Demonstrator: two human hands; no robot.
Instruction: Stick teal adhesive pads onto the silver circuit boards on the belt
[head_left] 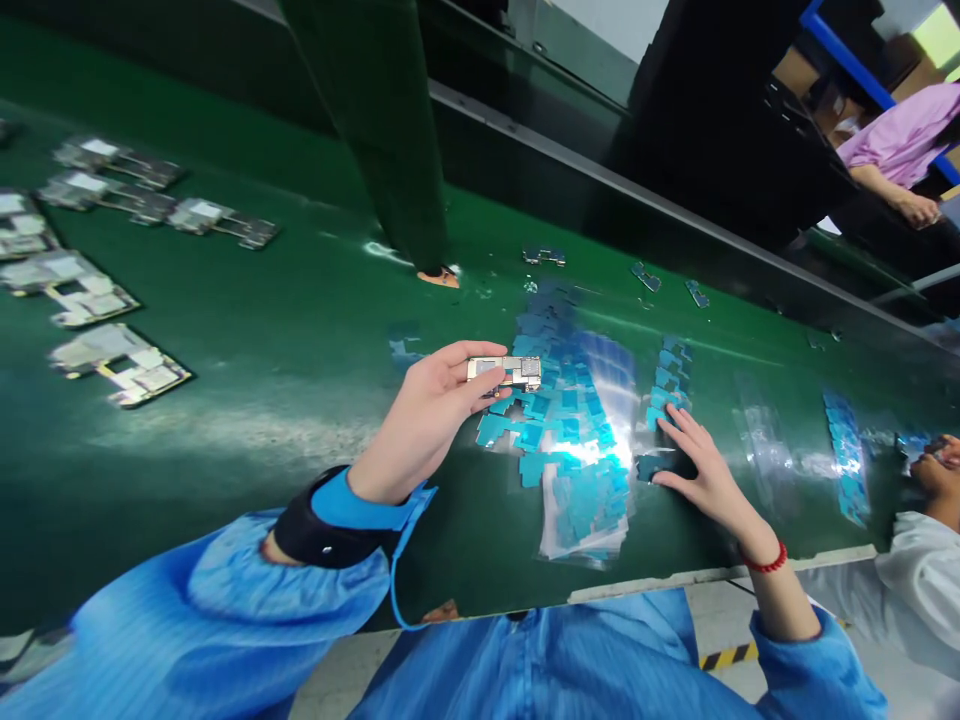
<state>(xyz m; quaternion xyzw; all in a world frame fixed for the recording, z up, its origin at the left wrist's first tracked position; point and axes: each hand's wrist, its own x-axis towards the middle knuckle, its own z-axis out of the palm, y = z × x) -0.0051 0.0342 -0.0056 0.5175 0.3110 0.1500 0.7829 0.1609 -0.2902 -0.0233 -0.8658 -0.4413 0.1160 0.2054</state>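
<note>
A small circuit board (529, 373) is pinched between the thumb and fingers of my left hand (435, 410), just over the left edge of a spread of clear sheets with blue film stickers (570, 410). My right hand (701, 465) lies to the right of that spread, fingers apart. Its fingertips touch or hover just above the lower end of a narrow strip of blue stickers (670, 375); contact is hard to make out. A wrist strap with a blue cord (401, 545) is around my left wrist.
Several circuit boards (124, 365) lie at the left of the green bench (300, 330); smaller boards (544, 257) lie along the back. A green post (390, 130) rises behind my left hand. Another sticker strip (846, 455) and a co-worker's hands (937, 465) are at the right.
</note>
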